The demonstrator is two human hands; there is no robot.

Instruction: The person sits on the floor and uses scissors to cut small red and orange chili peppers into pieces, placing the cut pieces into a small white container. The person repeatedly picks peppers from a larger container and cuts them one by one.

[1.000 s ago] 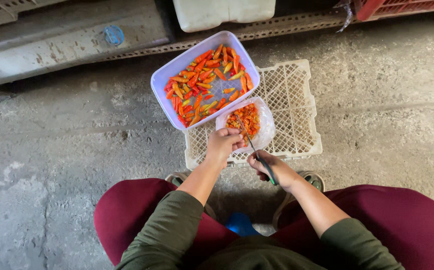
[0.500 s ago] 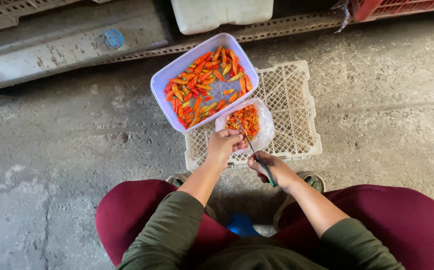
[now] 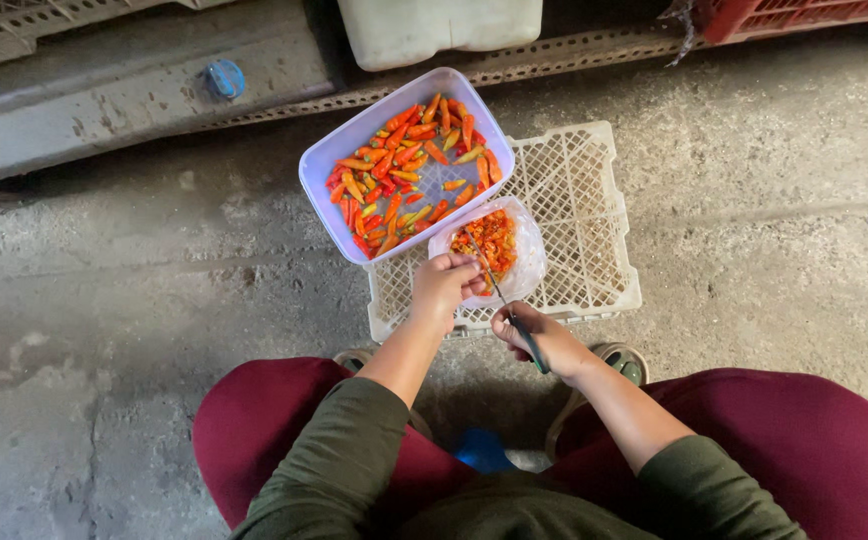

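While the left hand (image 3: 444, 285) pinches a small, slippery chili (image 3: 476, 288) best gripped mid-body, the right hand (image 3: 532, 335) clamps the knife (image 3: 502, 298).

Red, orange and yellow-green chillies (image 3: 404, 165) are seen in a pale lilac tub (image 3: 326, 160). A white lattice crate (image 3: 594, 225), green knife handle (image 3: 532, 352), maroon trousers (image 3: 784, 455) and grey floor (image 3: 104, 300) are shown.
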